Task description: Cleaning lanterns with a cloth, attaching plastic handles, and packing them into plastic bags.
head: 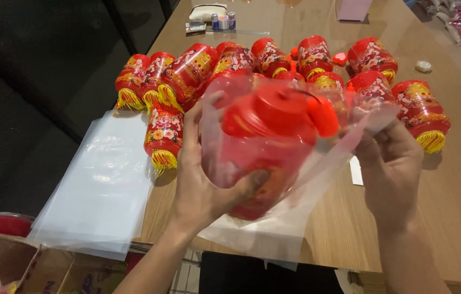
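- Above the desk's [459,207] near edge, the left hand [203,179] gripped a red jar [265,141] inside a clear bag [274,228].
- The right hand [391,163] pinched the bag's open edge.
- Jars [306,60] crowded the far side; bag sheets [100,185] overhung the left corner.

About twelve red lantern jars [189,71], one stack of clear bags [105,179], two hands [203,179]

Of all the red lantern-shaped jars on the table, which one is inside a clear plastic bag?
The red jar held up by the left hand; the right hand holds its clear plastic bag. The other jars lie unbagged.
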